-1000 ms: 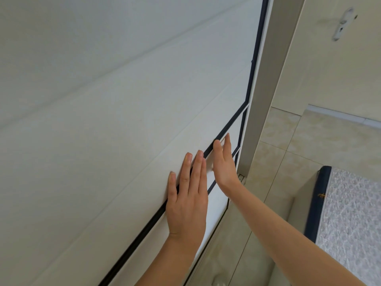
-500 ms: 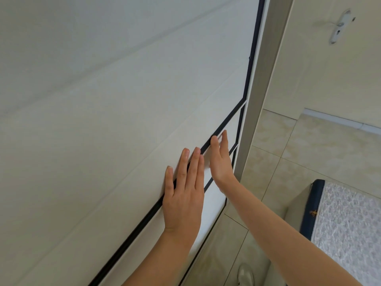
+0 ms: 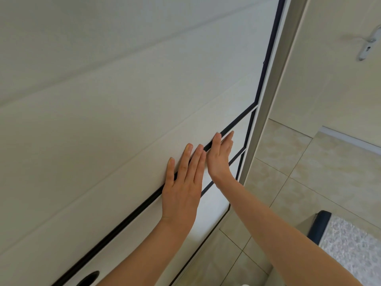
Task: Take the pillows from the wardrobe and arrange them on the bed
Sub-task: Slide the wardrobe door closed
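Note:
A white sliding wardrobe door (image 3: pixel 107 120) with a thin black seam fills the left and middle of the head view. My left hand (image 3: pixel 183 182) lies flat on it with straight fingers, across the black seam. My right hand (image 3: pixel 219 155) presses on the door just to the right, fingers straight, near the door's right edge. A corner of the bed (image 3: pixel 350 246), with a pale patterned cover and a dark blue edge, shows at the lower right. No pillow is in view.
A grey wardrobe frame post (image 3: pixel 268 96) runs down right of the door. Beige floor tiles (image 3: pixel 299 172) lie between wardrobe and bed. A room door with a metal handle (image 3: pixel 369 44) stands at the upper right. A dark round recess (image 3: pixel 88 278) sits in the panel at the bottom.
Both hands stay flat on the wardrobe door. The view has shifted, so the bed corner sits lower right and a dark round recess has appeared at the bottom.

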`<state>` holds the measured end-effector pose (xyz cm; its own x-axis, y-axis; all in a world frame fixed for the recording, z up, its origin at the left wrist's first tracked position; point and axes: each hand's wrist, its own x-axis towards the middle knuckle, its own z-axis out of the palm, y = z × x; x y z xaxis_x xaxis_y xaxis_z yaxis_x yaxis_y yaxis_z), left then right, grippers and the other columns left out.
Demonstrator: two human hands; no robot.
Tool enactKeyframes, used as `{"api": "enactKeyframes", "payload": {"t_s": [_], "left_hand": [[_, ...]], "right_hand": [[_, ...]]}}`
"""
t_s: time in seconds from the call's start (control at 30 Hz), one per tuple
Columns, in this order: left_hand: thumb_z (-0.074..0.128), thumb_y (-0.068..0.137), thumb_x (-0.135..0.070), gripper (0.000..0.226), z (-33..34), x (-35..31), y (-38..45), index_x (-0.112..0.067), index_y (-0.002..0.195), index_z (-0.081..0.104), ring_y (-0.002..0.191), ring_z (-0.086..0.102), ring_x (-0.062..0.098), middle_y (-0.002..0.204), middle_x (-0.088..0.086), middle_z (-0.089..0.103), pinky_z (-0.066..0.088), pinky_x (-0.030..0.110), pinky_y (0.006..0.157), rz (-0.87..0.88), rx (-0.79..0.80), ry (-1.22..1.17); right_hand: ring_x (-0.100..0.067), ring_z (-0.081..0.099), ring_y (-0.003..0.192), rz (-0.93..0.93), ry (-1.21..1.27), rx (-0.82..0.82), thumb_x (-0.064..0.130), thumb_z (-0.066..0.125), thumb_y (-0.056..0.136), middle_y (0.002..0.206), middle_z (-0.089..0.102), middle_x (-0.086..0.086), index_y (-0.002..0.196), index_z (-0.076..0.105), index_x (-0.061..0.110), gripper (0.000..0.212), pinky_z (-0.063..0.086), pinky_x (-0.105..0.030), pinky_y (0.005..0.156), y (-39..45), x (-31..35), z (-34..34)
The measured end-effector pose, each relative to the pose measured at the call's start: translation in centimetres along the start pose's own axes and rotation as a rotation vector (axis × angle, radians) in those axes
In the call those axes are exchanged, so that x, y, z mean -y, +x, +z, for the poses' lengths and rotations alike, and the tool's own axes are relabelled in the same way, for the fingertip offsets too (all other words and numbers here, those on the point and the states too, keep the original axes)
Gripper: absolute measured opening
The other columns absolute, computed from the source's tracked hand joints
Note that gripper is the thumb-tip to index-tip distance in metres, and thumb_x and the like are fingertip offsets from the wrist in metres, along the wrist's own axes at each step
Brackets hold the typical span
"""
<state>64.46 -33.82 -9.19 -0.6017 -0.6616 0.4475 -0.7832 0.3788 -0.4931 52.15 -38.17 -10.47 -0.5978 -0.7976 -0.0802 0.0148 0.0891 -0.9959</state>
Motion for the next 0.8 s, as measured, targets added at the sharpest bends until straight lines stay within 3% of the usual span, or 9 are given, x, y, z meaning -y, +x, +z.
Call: {"api": "enactKeyframes", "payload": {"t_s": [0.07,0.13,0.3,0.8], "left_hand": [[0.029,0.090,-0.013,0.074,0.4,-0.8,0.9,-0.007,0.158,-0.001,0.152,-0.008,0.028,0.167,0.010,-0.006,-0.019,0.055,0.117,-0.005,-0.054,0.014],[0.019,0.090,-0.011,0.071,0.8,-1.5,1.6,-0.005,0.158,-0.001,0.153,-0.006,0.027,0.166,0.013,-0.009,-0.018,0.055,0.117,0.002,-0.056,0.024],[0.019,0.087,-0.014,0.074,1.7,-2.9,3.4,-0.005,0.158,-0.002,0.152,-0.013,0.031,0.166,0.015,-0.013,-0.018,0.057,0.117,0.015,-0.063,0.008],[0.018,0.089,-0.015,0.072,1.9,-4.9,5.9,-0.005,0.158,-0.001,0.153,-0.007,0.029,0.166,0.013,-0.009,-0.016,0.058,0.117,0.001,-0.098,-0.002]], "right_hand": [[-0.008,-0.022,0.144,0.005,0.009,0.003,0.059,0.015,0.098,0.161,-0.017,0.009,0.151,-0.015,0.026,0.069,-0.010,-0.025,0.106,0.9,0.1,-0.7],[-0.006,-0.021,0.144,0.007,0.013,0.003,0.059,0.016,0.097,0.161,-0.016,0.010,0.151,-0.015,0.027,0.070,-0.009,-0.025,0.106,1.7,0.1,-1.2],[-0.006,-0.019,0.144,0.006,-0.002,-0.012,0.060,0.016,0.097,0.161,-0.014,0.011,0.151,-0.013,0.028,0.069,-0.008,-0.025,0.106,3.8,0.1,-2.4],[-0.009,-0.016,0.146,-0.017,-0.030,-0.050,0.058,0.016,0.098,0.162,-0.011,0.008,0.152,-0.010,0.026,0.069,-0.006,-0.027,0.108,6.9,-0.2,-3.8]]}}
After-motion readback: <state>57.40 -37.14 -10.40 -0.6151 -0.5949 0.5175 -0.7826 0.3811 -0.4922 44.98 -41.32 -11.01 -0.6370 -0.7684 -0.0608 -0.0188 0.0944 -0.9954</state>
